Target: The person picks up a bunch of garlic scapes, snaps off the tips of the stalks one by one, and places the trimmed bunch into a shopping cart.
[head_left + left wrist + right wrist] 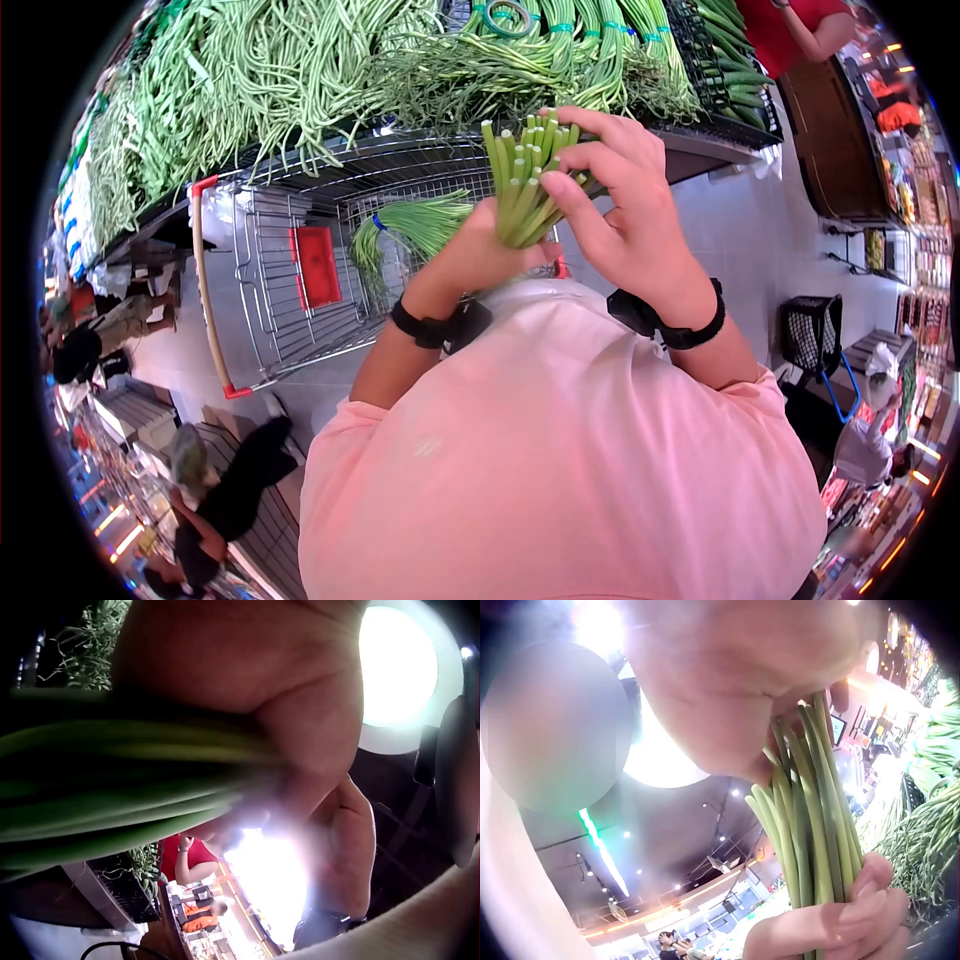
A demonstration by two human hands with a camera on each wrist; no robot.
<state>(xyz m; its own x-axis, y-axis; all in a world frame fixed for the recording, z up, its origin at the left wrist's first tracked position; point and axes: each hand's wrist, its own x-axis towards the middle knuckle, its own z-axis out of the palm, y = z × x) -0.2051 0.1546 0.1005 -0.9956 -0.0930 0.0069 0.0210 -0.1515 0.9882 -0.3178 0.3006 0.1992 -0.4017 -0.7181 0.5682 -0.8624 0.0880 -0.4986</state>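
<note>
A bunch of garlic scapes (525,185), green stalks with pale cut ends turned up, stands in front of the person's chest. The left hand (485,250) grips it low down, its fingers (840,919) wrapped round the stalks in the right wrist view. At the upper end the right hand (630,200) has its thumb and bent fingers on the stalks near the cut ends. The left wrist view shows the stalks (120,787) running out of the left palm, blurred and close. A second bunch (420,225), bound with blue tape, lies in the shopping cart (290,290).
Along the far side runs a produce stand heaped with long beans (270,70), taped green bunches (600,40) and cucumbers (735,70). The cart, with a red panel (317,267), stands at left against it. A person in red (800,35) is at upper right, above a black basket (812,330).
</note>
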